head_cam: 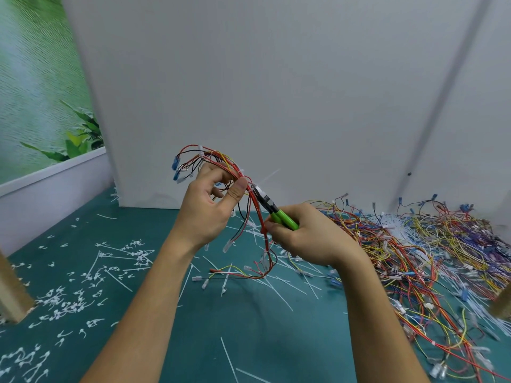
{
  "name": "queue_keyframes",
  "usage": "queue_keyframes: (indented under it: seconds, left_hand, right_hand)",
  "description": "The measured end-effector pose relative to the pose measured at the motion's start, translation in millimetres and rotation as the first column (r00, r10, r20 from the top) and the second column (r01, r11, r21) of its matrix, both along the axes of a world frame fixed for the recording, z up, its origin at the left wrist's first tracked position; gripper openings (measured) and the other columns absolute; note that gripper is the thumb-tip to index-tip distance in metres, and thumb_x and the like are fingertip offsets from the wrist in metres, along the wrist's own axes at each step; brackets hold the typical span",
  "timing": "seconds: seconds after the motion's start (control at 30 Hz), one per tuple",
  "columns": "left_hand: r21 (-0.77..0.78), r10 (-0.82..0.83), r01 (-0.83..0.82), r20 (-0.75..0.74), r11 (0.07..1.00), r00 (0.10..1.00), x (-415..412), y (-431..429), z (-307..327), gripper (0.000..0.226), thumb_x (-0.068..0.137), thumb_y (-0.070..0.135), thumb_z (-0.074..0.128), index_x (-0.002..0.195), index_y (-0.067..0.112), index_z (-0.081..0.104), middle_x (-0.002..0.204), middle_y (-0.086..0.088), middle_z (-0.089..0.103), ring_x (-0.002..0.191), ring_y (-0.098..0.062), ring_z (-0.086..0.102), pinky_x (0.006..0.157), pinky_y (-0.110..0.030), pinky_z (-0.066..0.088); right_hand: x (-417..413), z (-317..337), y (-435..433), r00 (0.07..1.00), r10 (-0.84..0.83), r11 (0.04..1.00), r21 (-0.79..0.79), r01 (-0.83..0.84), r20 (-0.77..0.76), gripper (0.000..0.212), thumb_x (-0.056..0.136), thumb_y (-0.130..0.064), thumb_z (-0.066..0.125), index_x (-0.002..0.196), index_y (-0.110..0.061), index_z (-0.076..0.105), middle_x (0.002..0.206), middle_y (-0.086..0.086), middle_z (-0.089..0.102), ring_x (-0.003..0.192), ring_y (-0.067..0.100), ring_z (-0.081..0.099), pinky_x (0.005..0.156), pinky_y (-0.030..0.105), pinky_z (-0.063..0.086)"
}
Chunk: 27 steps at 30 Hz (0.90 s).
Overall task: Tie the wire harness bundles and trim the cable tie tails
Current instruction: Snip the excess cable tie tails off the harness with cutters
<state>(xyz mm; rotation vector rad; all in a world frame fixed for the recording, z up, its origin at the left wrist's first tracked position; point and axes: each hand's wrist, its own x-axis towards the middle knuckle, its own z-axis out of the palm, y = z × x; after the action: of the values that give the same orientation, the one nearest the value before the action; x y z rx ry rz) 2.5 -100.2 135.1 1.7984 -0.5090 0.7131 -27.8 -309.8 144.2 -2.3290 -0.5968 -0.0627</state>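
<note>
My left hand (208, 208) grips a wire harness bundle (221, 161) of red, yellow and black wires, lifted above the green table. Its lower wires (260, 244) hang down to the table. My right hand (307, 236) holds green-handled cutters (279, 215). The dark jaws (260, 194) sit at a white cable tie on the bundle, just right of my left thumb. The tie's thin white tail (269, 175) sticks up and to the right from the jaws. Blue and clear connectors (177, 170) hang at the bundle's left end.
A large tangled heap of coloured wire harnesses (428, 250) covers the table at the right. Loose white cable ties (279, 283) lie in the middle. Several cut tie tails (69, 297) litter the left. White panels (276, 92) stand behind. A wooden post (12, 297) stands at left.
</note>
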Motion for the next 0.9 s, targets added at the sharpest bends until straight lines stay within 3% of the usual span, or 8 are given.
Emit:
queue_keyframes:
  seconds: [0.2, 0.43, 0.57, 0.7, 0.8, 0.9]
  left_hand:
    - [0.031, -0.034, 0.034, -0.023, 0.999, 0.999, -1, -2, -1, 0.013, 0.094, 0.047, 0.061, 0.094, 0.036, 0.066, 0.108, 0.007, 0.061, 0.104, -0.017, 0.06, 0.084, -0.036, 0.05]
    - [0.008, -0.027, 0.027, -0.034, 1.0, 0.999, -3, -4, 0, 0.02, 0.092, 0.054, 0.057, 0.092, 0.035, 0.064, 0.106, 0.005, 0.062, 0.101, -0.014, 0.061, 0.082, -0.025, 0.048]
    - [-0.009, -0.029, 0.029, -0.042, 1.0, 0.999, -2, -6, -1, 0.021, 0.095, 0.047, 0.059, 0.092, 0.028, 0.067, 0.102, 0.004, 0.062, 0.099, -0.015, 0.06, 0.078, -0.022, 0.046]
    - [-0.015, -0.034, 0.033, -0.049, 0.999, 0.998, -3, -7, 1, 0.015, 0.093, 0.045, 0.059, 0.088, 0.031, 0.064, 0.098, 0.005, 0.06, 0.094, -0.011, 0.058, 0.072, -0.014, 0.042]
    - [0.03, -0.042, 0.044, -0.055, 0.999, 0.998, -4, -8, 0, 0.021, 0.095, 0.041, 0.059, 0.09, 0.023, 0.066, 0.1, 0.001, 0.062, 0.095, -0.014, 0.059, 0.074, -0.021, 0.047]
    - [0.044, -0.041, 0.044, -0.057, 0.998, 0.998, -5, -10, 0, 0.019, 0.096, 0.04, 0.057, 0.089, 0.023, 0.064, 0.099, 0.001, 0.062, 0.093, -0.011, 0.058, 0.073, -0.013, 0.044]
  right_hand:
    - [2, -1, 1, 1.0, -0.002, 1.0, 0.023, 0.002, -0.017, 0.021, 0.104, -0.032, 0.059, 0.087, -0.021, 0.065, 0.07, -0.007, 0.066, 0.066, 0.013, 0.064, 0.072, 0.042, 0.057]
    - [0, -1, 7, 0.999, -0.043, 0.998, 0.038, 0.043, 0.007, 0.027, 0.103, -0.029, 0.057, 0.088, -0.008, 0.064, 0.079, 0.023, 0.064, 0.059, 0.019, 0.051, 0.063, 0.05, 0.054]
    - [1, -2, 9, 0.998, -0.056, 0.997, 0.057, 0.056, -0.01, 0.028, 0.102, -0.028, 0.057, 0.088, -0.004, 0.062, 0.072, 0.02, 0.06, 0.057, 0.018, 0.047, 0.058, 0.038, 0.044]
    - [1, -2, 9, 0.999, -0.035, 0.998, 0.044, 0.035, -0.009, 0.026, 0.102, -0.029, 0.058, 0.084, -0.011, 0.064, 0.076, 0.021, 0.065, 0.058, 0.021, 0.056, 0.062, 0.048, 0.056]
    - [1, -3, 9, 1.0, -0.003, 0.999, 0.046, 0.004, -0.009, 0.02, 0.102, -0.03, 0.06, 0.084, -0.024, 0.063, 0.069, 0.004, 0.065, 0.064, 0.025, 0.068, 0.066, 0.04, 0.058]
    - [3, -4, 8, 1.0, -0.001, 0.998, 0.058, 0.001, -0.014, 0.013, 0.102, -0.029, 0.061, 0.09, -0.025, 0.064, 0.072, 0.001, 0.067, 0.071, 0.024, 0.072, 0.067, 0.035, 0.059]
